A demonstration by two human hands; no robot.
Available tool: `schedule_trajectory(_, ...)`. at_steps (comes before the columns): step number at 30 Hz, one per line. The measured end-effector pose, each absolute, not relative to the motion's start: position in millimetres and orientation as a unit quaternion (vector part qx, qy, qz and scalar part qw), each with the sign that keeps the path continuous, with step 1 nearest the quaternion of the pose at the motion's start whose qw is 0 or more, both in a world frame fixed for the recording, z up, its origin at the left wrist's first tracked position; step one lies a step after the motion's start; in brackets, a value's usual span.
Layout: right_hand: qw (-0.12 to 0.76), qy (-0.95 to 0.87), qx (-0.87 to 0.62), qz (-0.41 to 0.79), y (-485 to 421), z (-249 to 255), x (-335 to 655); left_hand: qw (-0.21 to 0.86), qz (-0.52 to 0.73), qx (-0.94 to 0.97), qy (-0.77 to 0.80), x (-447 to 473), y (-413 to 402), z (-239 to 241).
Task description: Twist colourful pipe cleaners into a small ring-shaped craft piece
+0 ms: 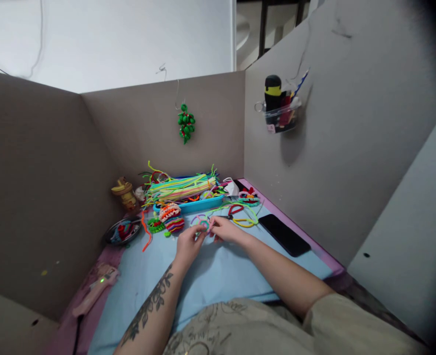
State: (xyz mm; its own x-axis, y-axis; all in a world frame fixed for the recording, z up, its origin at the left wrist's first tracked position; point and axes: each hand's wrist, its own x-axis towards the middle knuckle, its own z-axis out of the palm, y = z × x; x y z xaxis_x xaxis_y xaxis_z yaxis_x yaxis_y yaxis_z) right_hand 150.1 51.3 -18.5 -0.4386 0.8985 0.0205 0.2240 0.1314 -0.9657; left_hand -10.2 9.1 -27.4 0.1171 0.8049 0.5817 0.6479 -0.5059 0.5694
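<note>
My left hand (188,243) and my right hand (223,230) meet over a light blue mat (210,276). Both pinch a small coiled piece of pipe cleaner (203,224), green and pink, held between the fingertips. Just behind it a blue tray (199,204) carries a bundle of neon pipe cleaners (181,187). Finished twisted pieces (170,217), striped and colourful, lie left of my hands. Loose green and yellow pipe cleaners (245,217) curl on the mat to the right.
A black phone (284,234) lies on the mat at right. A dark bowl (123,230) with bits sits at left, a pink glue gun (95,288) nearer me. Cardboard walls enclose the desk; a green ornament (185,123) and a clear holder (280,116) hang on them.
</note>
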Motion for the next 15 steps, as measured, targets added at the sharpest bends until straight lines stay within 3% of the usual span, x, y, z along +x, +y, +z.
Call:
schedule_trajectory(4, 0.328, -0.655, -0.406, 0.546, 48.4, -16.6, 148.0, 0.11, 0.459, 0.722, 0.505, -10.1, 10.6, -28.1)
schedule_trajectory(11, 0.407, -0.638, -0.372, 0.537, 43.1, -16.4, 142.0, 0.16, 0.499, 0.685, 0.506, -11.3, 13.5, -31.2)
schedule_trajectory(15, 0.398, -0.643, -0.384, 0.531, 41.7, -15.5, 141.6, 0.163, 0.499, 0.687, 0.502, -10.9, 13.0, -30.9)
